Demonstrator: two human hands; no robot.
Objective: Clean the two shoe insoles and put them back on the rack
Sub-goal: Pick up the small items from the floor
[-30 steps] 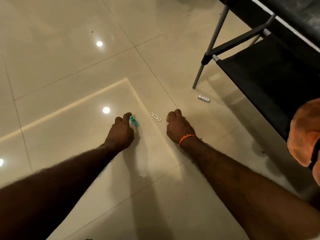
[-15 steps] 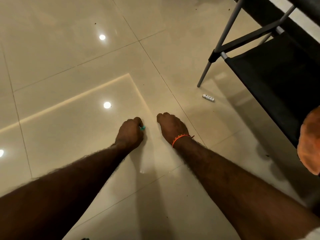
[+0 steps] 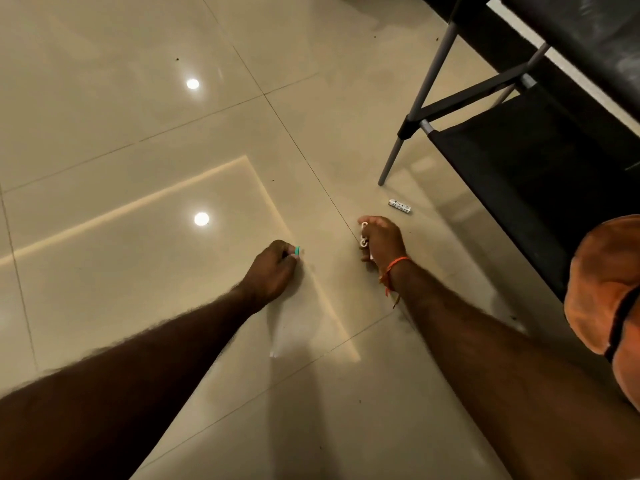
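1. The left hand (image 3: 277, 271) is low over the tiled floor (image 3: 138, 116) with its fingers curled round a small teal piece (image 3: 297, 250), only the tip of which shows past the knuckles.

2. The right hand (image 3: 381, 242) is also curled — it pinches a small white clip (image 3: 363, 233) that stands roughly upright along the inner side of the fingers. An orange thread band (image 3: 393, 268) circles that wrist.

3. No insole can be seen anywhere in view, so I cannot tell where the two lie; both hands are taken up with small bits picked off the floor, which reads as tidying around the main job rather than cleaning.

4. The relation that matters next: the black fabric rack (image 3: 519, 161) on its grey metal legs stands ahead and to the right, and the right hand is clearly the nearer of the two, the left well apart from it.

5. A small white patterned cylinder (image 3: 399, 206) lies on the floor between the right hand and the nearest rack leg, its long axis running left to right with a slight slant — just beyond the right knuckles, an easy reach for that hand were it free.

6. The rack's visible lower shelf shows only dark cloth; the shelf above is too cut off to judge what it holds.
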